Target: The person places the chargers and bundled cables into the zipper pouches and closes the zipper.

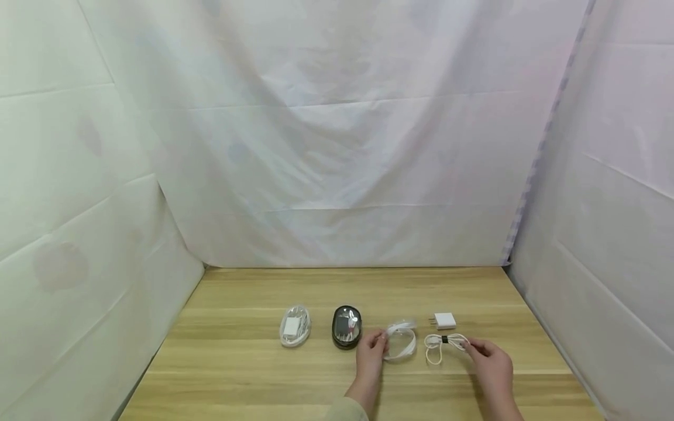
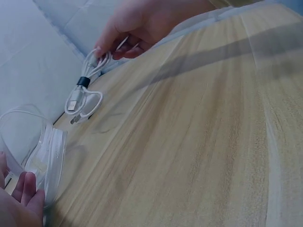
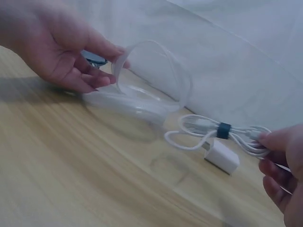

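My left hand (image 1: 371,352) pinches the rim of a clear, round zip pouch (image 3: 137,108) with a white zipper edge. Its lid stands raised, and in the left wrist view the pouch (image 2: 53,156) is beside the fingers. Between thumb and fingers, my right hand (image 1: 494,365) holds a coiled white charging cable (image 3: 241,137), bundled by a black strap (image 2: 83,82). The cable hangs over the table to the right of the pouch. Just behind it lies a white plug charger (image 1: 445,320), its prongs pointing left.
To the left on the wooden table (image 1: 237,374) lie a black-rimmed clear case (image 1: 334,334) with a dark charger inside and a clear pouch (image 1: 303,338) holding a white charger and cable. White cloth walls (image 1: 337,175) enclose the table's back and sides.
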{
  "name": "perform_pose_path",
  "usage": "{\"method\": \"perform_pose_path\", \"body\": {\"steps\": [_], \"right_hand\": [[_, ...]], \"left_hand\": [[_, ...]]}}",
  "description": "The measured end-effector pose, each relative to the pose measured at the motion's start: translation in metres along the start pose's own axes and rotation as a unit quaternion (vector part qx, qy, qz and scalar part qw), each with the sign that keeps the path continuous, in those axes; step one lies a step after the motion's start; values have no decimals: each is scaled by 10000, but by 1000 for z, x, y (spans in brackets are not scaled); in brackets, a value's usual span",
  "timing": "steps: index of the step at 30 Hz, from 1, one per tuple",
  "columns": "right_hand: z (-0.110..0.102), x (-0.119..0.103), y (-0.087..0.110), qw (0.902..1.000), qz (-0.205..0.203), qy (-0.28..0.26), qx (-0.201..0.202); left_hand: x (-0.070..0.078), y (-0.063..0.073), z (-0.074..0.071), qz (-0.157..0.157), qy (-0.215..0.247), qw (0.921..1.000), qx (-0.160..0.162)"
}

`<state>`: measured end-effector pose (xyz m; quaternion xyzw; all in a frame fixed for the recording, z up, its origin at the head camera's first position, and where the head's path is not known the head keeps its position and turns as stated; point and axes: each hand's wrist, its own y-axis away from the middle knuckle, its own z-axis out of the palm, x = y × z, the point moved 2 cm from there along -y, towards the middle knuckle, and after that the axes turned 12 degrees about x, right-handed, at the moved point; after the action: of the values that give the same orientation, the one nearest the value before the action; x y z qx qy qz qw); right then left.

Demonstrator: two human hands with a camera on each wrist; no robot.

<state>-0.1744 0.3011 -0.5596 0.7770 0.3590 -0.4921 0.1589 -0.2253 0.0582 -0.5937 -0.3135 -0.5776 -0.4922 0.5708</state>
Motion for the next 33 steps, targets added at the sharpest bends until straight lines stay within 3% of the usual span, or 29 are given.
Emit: {"method": "perform_pose_path", "body": {"steps": [5,11,22,27,33], "right_hand": [[-2,-15,2,9979,-128,57,-634],[5,-30,7,9965,-250,-237,-762],[32,-29,29,9970,80,-763,-10],[44,-31,37,9958,151,-900,8],[54,-31,42,9987,-126,-491,-93]], "left_hand": [[-1,2,1,91,35,9999,-88],[-1,5,3,-22,176,9998,-119],[-1,12,6,-238,222,9994,-141],[2,14,6,-138,128,9998,-102],[5,15,4,-197,224,9996,-21]]}}
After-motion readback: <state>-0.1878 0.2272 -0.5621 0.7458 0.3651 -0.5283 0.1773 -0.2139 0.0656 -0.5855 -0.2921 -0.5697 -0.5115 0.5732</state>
